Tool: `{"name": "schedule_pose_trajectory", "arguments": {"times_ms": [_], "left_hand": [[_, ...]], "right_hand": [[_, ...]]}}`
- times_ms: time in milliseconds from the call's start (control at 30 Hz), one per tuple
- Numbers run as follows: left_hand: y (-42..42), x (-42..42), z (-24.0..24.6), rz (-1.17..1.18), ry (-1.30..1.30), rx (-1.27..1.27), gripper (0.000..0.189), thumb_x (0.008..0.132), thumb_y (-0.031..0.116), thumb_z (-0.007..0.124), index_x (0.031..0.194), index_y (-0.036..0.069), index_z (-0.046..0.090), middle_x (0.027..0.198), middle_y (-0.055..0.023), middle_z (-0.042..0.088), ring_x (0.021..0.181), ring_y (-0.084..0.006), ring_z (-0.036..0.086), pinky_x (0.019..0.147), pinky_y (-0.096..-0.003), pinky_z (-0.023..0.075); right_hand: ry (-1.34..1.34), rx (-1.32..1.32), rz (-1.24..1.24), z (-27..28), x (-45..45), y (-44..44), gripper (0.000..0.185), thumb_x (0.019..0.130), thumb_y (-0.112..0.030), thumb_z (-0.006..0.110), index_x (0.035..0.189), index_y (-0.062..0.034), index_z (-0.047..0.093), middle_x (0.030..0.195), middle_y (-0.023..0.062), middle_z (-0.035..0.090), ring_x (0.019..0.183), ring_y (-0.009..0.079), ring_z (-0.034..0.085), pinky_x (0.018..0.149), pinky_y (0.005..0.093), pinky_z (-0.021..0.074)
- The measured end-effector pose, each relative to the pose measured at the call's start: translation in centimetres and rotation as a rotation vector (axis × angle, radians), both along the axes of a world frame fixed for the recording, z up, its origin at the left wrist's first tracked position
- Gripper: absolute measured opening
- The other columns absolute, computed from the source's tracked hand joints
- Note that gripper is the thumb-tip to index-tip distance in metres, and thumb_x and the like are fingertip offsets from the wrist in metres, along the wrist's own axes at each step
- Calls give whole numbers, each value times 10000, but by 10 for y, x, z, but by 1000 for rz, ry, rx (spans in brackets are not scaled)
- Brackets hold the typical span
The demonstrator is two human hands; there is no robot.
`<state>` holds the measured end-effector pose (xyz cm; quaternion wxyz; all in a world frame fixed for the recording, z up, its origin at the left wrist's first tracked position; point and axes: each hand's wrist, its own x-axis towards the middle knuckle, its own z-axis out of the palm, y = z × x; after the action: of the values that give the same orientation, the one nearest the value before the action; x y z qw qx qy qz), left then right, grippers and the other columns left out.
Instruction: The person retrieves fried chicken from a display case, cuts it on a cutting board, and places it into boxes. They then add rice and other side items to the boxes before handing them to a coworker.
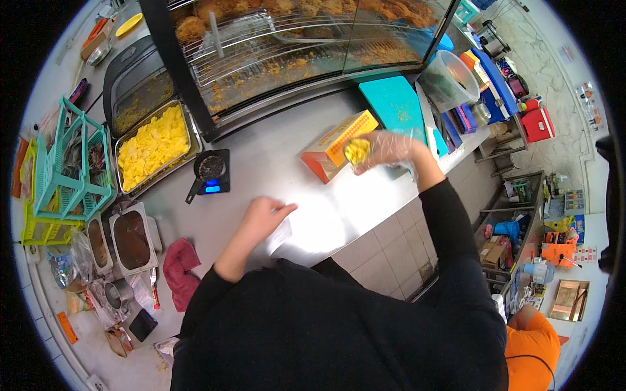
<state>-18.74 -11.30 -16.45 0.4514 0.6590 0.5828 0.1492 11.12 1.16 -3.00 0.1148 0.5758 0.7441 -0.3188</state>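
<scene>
My right hand (pixel 391 150), in a clear plastic glove, grips a small round container (pixel 357 151) filled with yellow food that looks like scrambled egg. It is above the steel counter, close to a yellow and orange carton box (pixel 337 146). My left hand (pixel 268 215) is bare, its fingers curled and thumb pointing right. Below its thumb is a white sheet or bag (pixel 280 237); whether the fingers hold it is unclear. A black digital scale (pixel 224 163) with a lit blue display bears a small black pan (pixel 211 167). Left of it, a steel tray (pixel 193 146) contains scrambled egg (pixel 154 149).
A glass display case (pixel 274 63) of fried food borders the back. Right are a teal cutting board (pixel 393 100), a knife (pixel 426 110) and a clear tub (pixel 447 80). Left are a container of brown sauce (pixel 132 239), teal baskets (pixel 73 166) and a red cloth (pixel 180 271). A person in orange (pixel 533 347) is at lower right.
</scene>
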Motion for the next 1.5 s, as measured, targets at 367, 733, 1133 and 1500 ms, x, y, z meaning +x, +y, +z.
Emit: {"name": "schedule_pose_trajectory", "arguments": {"times_ms": [367, 733, 1133, 1500], "left_hand": [[87, 111, -81, 306, 53, -5, 379, 763, 358, 773, 785, -20, 754, 705, -186, 713, 623, -275, 709, 623, -370, 541], [78, 111, -102, 635, -512, -320, 240, 874, 112, 713, 1010, -86, 716, 843, -118, 735, 675, -194, 711, 602, -316, 556], [12, 65, -27, 471, -823, -1, 746, 836, -75, 694, 1518, 71, 429, 1304, -89, 642, 1054, -144, 665, 935, -273, 516], [-103, -71, 77, 689, -1009, 470, 917, 824, -179, 653, 1596, 78, 228, 1495, -90, 478, 1261, -135, 548, 1046, -273, 439]], "right_hand": [[-224, 358, 23, -191, -25, 18, 575, 783, -406, 778, 1241, -84, 645, 1148, 184, 675, 995, 344, 693, 858, 462, 557], [-46, 388, 138, -149, -11, 5, 578, 860, -240, 715, 1382, -174, 475, 1167, 203, 605, 1052, 385, 665, 848, 476, 551], [455, -327, -275, -132, 78, 38, 670, 832, -428, 801, 1266, -13, 505, 603, -42, 508, 423, 58, 416, 379, 242, 328], [447, -471, 206, -7, -61, 40, 638, 817, -169, 818, 1364, -44, 515, 703, -12, 578, 540, 61, 528, 434, 213, 348]]}}
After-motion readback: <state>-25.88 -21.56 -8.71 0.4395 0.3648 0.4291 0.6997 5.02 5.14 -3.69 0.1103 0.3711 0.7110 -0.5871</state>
